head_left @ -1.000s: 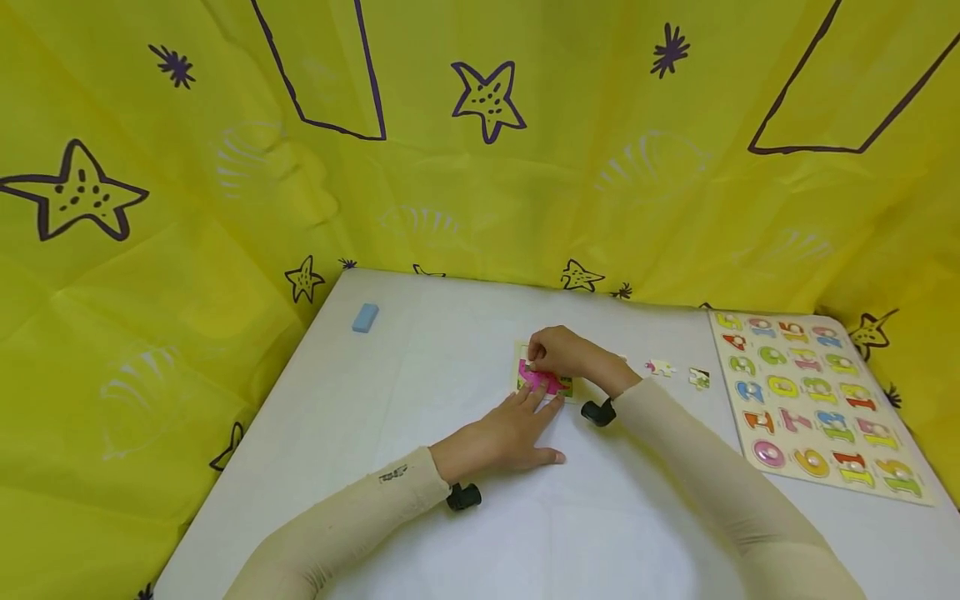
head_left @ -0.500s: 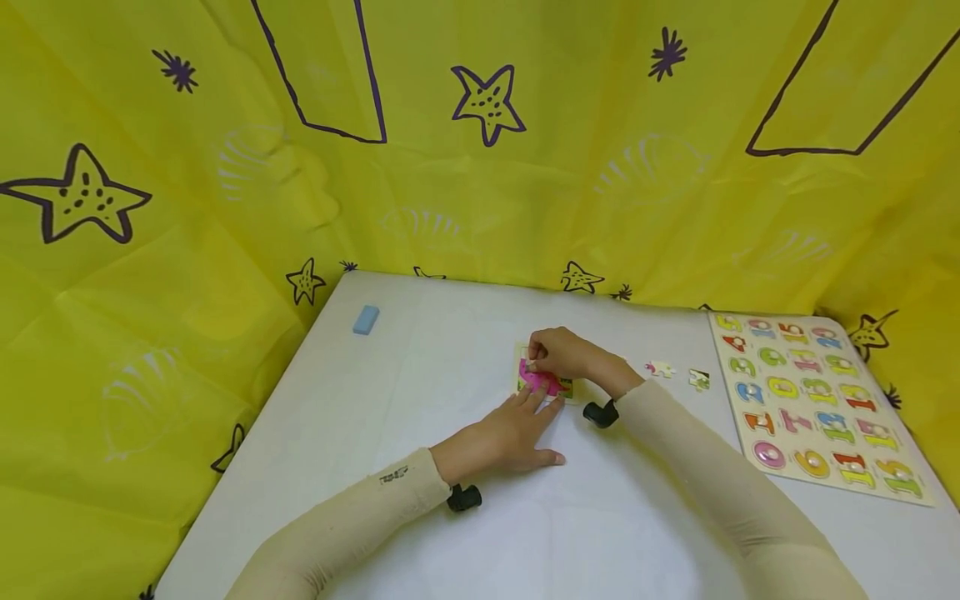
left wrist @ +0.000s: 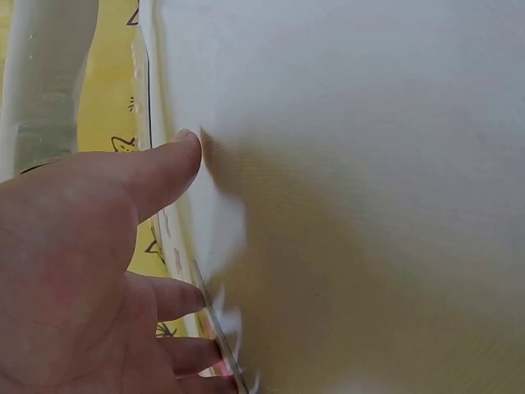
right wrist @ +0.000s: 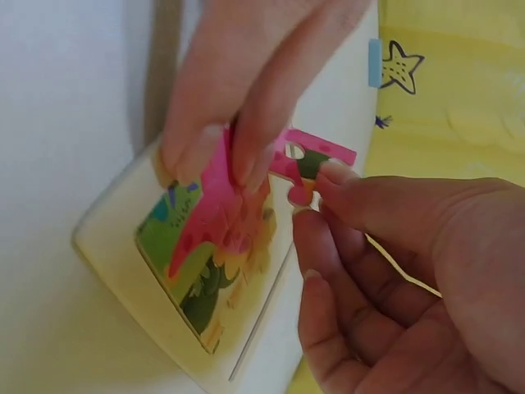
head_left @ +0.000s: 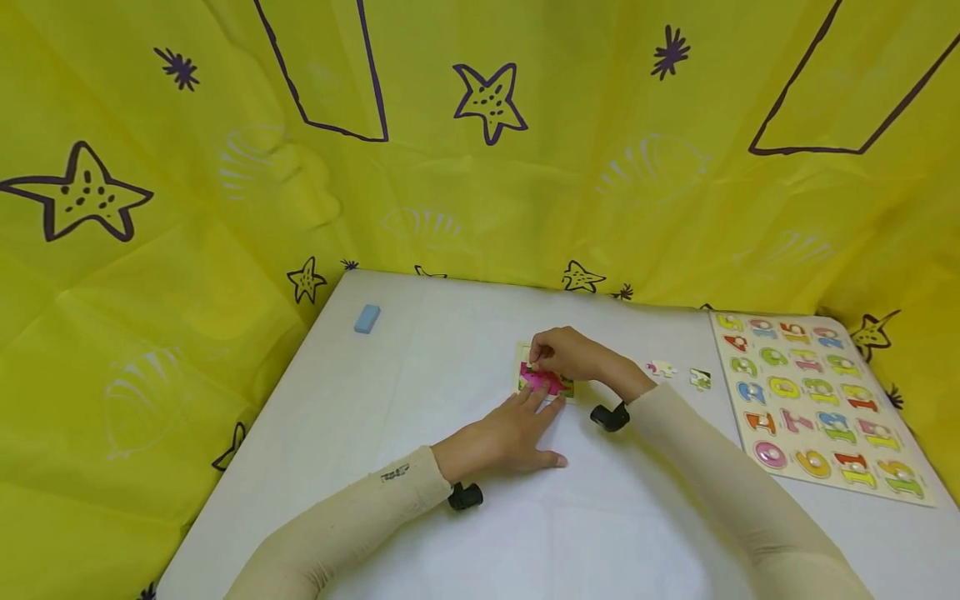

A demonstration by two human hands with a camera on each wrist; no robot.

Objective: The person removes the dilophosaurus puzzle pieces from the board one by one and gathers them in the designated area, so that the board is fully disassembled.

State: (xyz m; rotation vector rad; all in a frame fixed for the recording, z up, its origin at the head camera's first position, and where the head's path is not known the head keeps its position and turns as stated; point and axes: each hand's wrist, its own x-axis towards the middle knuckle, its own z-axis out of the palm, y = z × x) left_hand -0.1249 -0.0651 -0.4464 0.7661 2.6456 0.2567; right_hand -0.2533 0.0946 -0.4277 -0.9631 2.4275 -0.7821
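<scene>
A small jigsaw board [right wrist: 111, 238] with a cream frame holds a pink dinosaur picture [right wrist: 217, 205] on a green and yellow ground. My left hand [head_left: 513, 429] lies over its near edge, straight fingertips pressing on the picture. In the left wrist view, that hand's thumb [left wrist: 168, 168] is spread apart from the fingers. My right hand [head_left: 568, 352] is at the board's far side. Between thumb and forefinger it pinches a pink and dark green jigsaw piece [right wrist: 308, 164], tilted up at the picture's edge. In the head view the right hand covers this piece.
Two loose jigsaw pieces, one pink and cream [head_left: 661, 367] and one dark-cornered [head_left: 700, 379], lie right of the board. A number peg puzzle [head_left: 817, 408] fills the table's right side. A blue block [head_left: 367, 318] sits far left. Yellow cloth [head_left: 480, 200] hangs behind the table.
My right wrist has shifted slightly to the right, while its fingers stay at the same spot on the board. The left hand keeps its place on the picture.
</scene>
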